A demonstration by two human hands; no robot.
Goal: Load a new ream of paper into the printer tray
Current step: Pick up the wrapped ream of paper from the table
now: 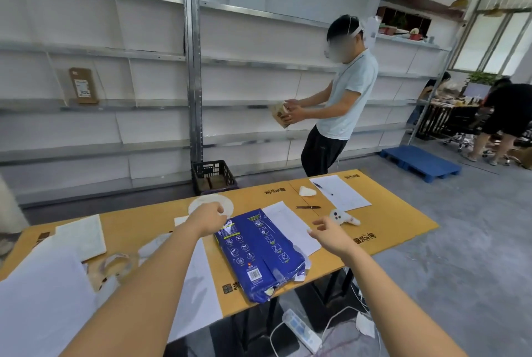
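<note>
A ream of paper in a dark blue wrapper (pixel 259 253) lies flat on the cardboard-covered table (pixel 397 227), its near end torn and hanging over the front edge. My left hand (pixel 208 220) reaches to the ream's far left corner, fingers curled at the wrapper; whether it grips is unclear. My right hand (pixel 329 234) hovers to the right of the ream with fingers spread and nothing in it. No printer or tray is in view.
Loose white sheets (pixel 290 227) lie beside the ream, more paper (pixel 43 299) at the left. A pen (pixel 308 207), a roll of tape (pixel 211 204) and a small toy (pixel 344 217) sit on the table. A person (pixel 336 103) stands by the shelves behind it. A power strip (pixel 302 330) lies on the floor.
</note>
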